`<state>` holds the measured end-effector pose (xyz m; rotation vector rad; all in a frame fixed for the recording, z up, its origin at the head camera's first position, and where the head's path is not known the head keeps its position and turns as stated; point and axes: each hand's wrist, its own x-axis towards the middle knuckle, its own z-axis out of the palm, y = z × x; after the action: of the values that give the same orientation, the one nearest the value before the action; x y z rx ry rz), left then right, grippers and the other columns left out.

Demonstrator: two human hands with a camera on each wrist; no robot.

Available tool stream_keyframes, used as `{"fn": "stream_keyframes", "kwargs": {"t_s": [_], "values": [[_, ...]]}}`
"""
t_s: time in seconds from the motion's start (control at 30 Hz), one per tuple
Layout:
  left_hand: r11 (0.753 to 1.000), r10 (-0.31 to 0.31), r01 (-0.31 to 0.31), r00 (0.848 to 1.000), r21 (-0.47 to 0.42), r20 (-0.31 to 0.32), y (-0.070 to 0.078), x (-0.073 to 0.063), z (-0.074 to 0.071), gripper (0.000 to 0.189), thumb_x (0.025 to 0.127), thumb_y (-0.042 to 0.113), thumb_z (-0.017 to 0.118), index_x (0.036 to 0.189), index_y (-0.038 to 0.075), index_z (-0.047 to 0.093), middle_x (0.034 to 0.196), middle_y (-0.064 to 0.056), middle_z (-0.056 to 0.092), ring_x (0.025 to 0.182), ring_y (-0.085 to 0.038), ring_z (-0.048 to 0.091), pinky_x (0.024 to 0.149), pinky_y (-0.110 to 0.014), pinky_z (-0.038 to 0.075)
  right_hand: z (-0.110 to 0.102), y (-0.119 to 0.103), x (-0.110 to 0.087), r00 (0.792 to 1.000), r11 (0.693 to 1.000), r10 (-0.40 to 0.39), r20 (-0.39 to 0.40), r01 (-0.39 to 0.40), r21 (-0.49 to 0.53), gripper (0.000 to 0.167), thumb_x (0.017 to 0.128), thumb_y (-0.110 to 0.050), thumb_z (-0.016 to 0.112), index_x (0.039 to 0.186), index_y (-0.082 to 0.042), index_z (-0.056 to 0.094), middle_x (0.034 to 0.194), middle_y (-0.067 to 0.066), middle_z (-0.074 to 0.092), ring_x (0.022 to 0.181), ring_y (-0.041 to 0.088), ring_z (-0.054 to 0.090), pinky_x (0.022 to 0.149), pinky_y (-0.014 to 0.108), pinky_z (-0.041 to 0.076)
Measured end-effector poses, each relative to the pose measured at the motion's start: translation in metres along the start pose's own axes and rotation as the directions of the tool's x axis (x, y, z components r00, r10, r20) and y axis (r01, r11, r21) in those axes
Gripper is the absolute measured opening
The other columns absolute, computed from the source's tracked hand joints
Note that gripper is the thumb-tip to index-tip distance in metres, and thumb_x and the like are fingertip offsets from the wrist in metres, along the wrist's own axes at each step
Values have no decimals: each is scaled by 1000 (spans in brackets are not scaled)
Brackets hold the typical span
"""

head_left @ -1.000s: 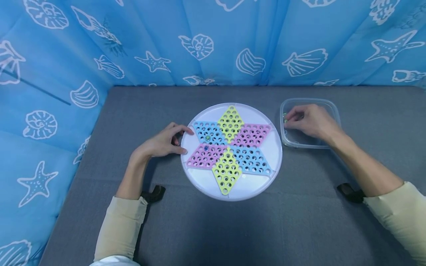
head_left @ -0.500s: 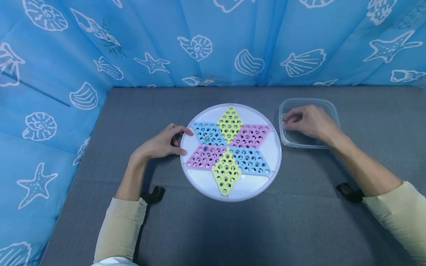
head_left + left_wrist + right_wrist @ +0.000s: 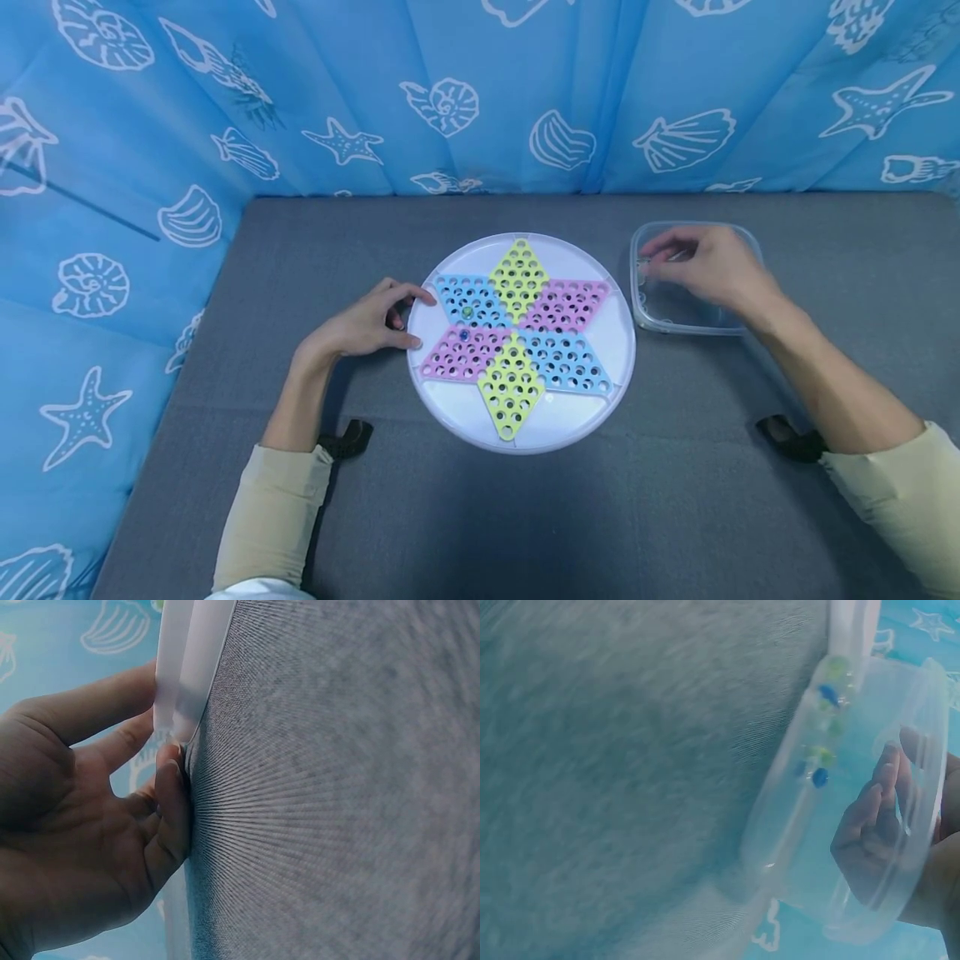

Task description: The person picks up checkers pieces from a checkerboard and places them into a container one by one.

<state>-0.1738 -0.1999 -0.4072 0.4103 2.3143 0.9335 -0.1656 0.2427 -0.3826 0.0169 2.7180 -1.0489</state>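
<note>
A round white Chinese checkers board (image 3: 576, 417) with a yellow, blue and pink star of holes lies on the table. A green marble (image 3: 467, 312) sits in its left blue section, a blue marble (image 3: 464, 335) in the left pink one. My left hand (image 3: 367, 321) holds the board's left rim, thumb and index finger on it, other fingers curled beside the edge. My right hand (image 3: 708, 265) is over and partly inside a clear plastic container (image 3: 697, 328), fingertips close to the thumb. Whether a marble is between them is hidden. Several marbles (image 3: 820, 777) lie along the container's bottom.
A grey cloth covers the table (image 3: 480, 517). Behind and to the left hangs a blue curtain (image 3: 510, 100) with white shell prints. The container stands just right of the board. Dark straps (image 3: 348, 439) show at both wrists.
My right hand has lifted slightly and shifted a little to the right within the container. The left hand and the board have stayed in place.
</note>
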Motion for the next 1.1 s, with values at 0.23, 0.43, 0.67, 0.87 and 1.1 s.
{"fn": "stream_keyframes", "kwargs": {"t_s": [0.23,0.43,0.67,0.87,1.1], "values": [[1000,-3,3,1000,-2,-1,2,1,0,59,84,11,79,137,16,54,123,-13,37,94,-26,44,81,-38,38,-6,-13,-9,999,999,-22,-45,23,36,36,91,-36,71,118,-12,68,104,10,65,88,23,57,69,32,44],[1000,-7,7,1000,0,-4,2,3,0,59,83,10,79,136,16,54,123,-13,36,94,-26,44,81,-38,38,-3,-25,-16,996,993,-80,-50,84,81,34,92,-34,70,116,-11,68,103,10,65,88,21,57,69,26,45],[1000,19,-19,1000,4,-5,0,2,0,58,84,10,78,137,15,54,124,-14,36,91,-25,44,80,-37,38,4,-43,-23,988,982,-144,-53,149,117,27,93,-28,70,113,-10,70,101,8,65,87,20,58,70,25,45],[999,37,-37,999,-2,-3,-1,1,0,58,84,10,79,137,13,54,125,-15,36,90,-26,44,79,-38,38,14,-61,-25,980,971,-196,-28,198,134,26,90,-24,73,112,-9,71,99,9,67,87,21,60,72,27,45],[1000,17,-17,1000,17,5,0,0,0,59,85,12,79,138,16,53,124,-14,37,92,-25,45,80,-38,39,28,-74,-22,966,954,-259,-16,258,154,18,88,-18,75,105,-12,74,92,5,67,82,19,60,72,28,45]]}}
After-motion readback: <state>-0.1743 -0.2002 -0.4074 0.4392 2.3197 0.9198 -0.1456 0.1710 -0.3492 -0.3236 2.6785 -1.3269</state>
